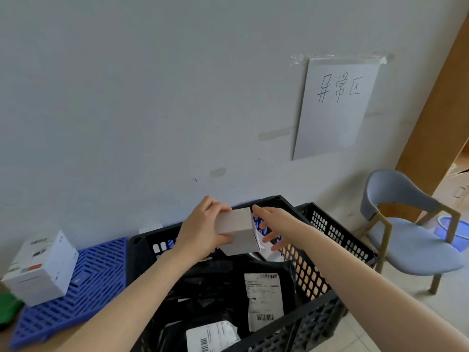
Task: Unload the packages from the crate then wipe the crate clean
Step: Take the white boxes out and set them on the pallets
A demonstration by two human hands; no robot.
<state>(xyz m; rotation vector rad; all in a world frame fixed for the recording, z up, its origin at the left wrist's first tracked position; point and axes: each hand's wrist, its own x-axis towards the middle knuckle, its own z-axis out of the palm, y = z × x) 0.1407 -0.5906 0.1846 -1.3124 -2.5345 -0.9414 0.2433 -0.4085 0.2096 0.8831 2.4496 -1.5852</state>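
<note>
A black perforated plastic crate (327, 232) stands in front of me against the wall. Black mailer bags with white shipping labels (264, 298) lie inside it. My left hand (200, 229) grips a small white cardboard box (238, 231) above the crate's far end, fingers over its top and thumb below. Just right of the box, my right hand (272, 228) reaches with fingers spread; whether it touches the box I cannot tell. Another white package (266, 252) shows partly below the box.
A blue slatted pallet (83, 283) lies left of the crate with a white labelled box (43, 269) on it. A green object (9, 311) sits at the left edge. A grey-blue chair (411, 240) and blue basin (454, 232) stand right. A paper sign (335, 105) hangs on the wall.
</note>
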